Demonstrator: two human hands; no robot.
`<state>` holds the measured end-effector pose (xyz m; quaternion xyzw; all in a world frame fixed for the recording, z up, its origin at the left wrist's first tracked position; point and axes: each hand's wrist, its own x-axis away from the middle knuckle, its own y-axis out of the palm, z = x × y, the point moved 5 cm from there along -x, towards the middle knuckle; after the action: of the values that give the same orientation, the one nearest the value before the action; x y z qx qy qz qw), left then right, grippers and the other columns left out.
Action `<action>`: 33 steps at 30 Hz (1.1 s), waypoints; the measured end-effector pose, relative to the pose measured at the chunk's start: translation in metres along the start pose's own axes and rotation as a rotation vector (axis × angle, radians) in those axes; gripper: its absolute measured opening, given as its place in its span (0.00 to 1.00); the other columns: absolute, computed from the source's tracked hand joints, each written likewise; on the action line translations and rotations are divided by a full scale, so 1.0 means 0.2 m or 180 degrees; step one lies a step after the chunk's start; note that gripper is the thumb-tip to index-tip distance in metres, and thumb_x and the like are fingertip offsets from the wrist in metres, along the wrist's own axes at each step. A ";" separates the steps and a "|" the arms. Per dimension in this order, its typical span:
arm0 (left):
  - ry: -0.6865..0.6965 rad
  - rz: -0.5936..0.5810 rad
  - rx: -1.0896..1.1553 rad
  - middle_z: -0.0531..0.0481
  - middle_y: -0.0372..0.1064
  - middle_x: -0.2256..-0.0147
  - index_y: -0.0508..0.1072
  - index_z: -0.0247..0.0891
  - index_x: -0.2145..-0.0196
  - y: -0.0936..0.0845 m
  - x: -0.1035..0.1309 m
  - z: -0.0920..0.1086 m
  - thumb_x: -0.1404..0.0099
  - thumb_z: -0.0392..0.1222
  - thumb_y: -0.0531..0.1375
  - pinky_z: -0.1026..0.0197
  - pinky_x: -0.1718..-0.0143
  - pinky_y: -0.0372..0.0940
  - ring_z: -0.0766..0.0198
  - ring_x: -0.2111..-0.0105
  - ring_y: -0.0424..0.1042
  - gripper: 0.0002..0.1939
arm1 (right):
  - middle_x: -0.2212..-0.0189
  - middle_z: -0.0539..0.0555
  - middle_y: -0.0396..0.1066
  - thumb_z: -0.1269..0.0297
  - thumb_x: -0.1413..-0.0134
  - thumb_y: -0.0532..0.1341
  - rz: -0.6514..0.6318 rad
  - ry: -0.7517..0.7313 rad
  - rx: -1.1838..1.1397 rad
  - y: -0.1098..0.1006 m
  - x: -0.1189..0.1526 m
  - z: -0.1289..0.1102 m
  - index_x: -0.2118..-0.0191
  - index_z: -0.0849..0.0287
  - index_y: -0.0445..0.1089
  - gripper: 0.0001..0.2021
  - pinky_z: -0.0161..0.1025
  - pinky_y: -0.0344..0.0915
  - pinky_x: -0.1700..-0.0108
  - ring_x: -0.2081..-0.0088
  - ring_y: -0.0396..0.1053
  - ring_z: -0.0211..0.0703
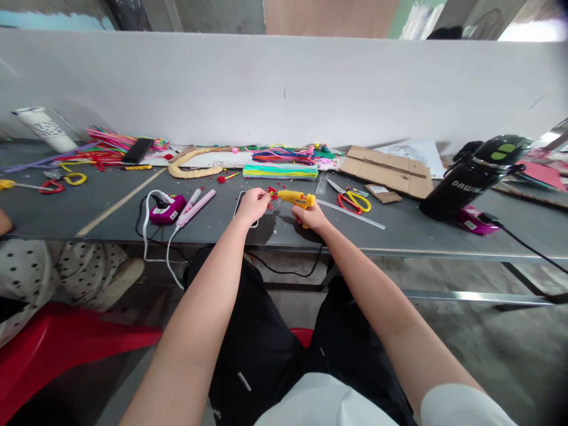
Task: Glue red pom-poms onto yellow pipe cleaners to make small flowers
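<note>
My right hand (314,218) is wrapped round the grip of a yellow hot glue gun (293,197), whose nozzle points left. A clear glue stick (350,213) trails to the right behind the gun. My left hand (254,206) pinches a small red piece (271,193) close to the nozzle; its exact shape is too small to make out. Partly under the left hand lies a phone-like flat object (254,224) with a pale rim. Small red bits are scattered on the table around the fingertips.
Scissors (352,198) lie right of the gun, before cardboard (386,168). Colourful pipe cleaners (280,171) lie behind my hands. A pink hair straightener (195,209) and purple power socket (167,209) sit left. A black bottle (473,177) stands right. Another person's leg (89,266) shows at left.
</note>
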<state>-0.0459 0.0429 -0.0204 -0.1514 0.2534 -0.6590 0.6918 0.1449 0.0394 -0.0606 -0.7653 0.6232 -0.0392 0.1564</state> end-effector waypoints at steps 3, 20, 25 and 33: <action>-0.0003 -0.0016 0.0011 0.48 0.76 0.74 0.74 0.39 0.71 0.00 0.00 0.00 0.35 0.42 0.57 0.59 0.73 0.56 0.62 0.77 0.65 0.09 | 0.86 0.48 0.61 0.64 0.53 0.59 -0.0009 -0.0008 0.0009 0.00 0.00 0.00 0.81 0.55 0.62 0.10 0.35 0.57 0.79 0.81 0.59 0.36; 0.0007 -0.0052 0.0143 0.48 0.77 0.73 0.75 0.37 0.71 0.01 -0.02 -0.03 0.35 0.43 0.58 0.61 0.71 0.57 0.63 0.77 0.65 0.10 | 0.86 0.47 0.60 0.64 0.54 0.58 0.0047 0.0014 -0.0033 0.00 -0.01 0.01 0.81 0.56 0.63 0.09 0.34 0.55 0.80 0.82 0.59 0.35; 0.0019 -0.0065 0.0183 0.48 0.77 0.73 0.75 0.37 0.71 0.01 -0.02 -0.03 0.35 0.44 0.57 0.61 0.71 0.57 0.64 0.77 0.64 0.11 | 0.87 0.47 0.60 0.65 0.54 0.58 0.0071 0.0014 -0.0044 0.00 0.00 -0.01 0.82 0.55 0.62 0.09 0.34 0.55 0.80 0.82 0.58 0.35; -0.0003 -0.0071 0.0282 0.48 0.76 0.74 0.75 0.37 0.72 0.01 -0.01 -0.03 0.36 0.43 0.58 0.62 0.72 0.56 0.64 0.77 0.64 0.10 | 0.86 0.47 0.60 0.65 0.54 0.58 0.0113 0.0015 -0.0030 0.00 0.00 0.01 0.81 0.55 0.62 0.09 0.35 0.55 0.80 0.82 0.58 0.35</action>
<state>-0.0476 0.0465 -0.0262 -0.1237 0.2220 -0.6772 0.6905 0.1456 0.0402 -0.0625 -0.7547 0.6372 -0.0353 0.1520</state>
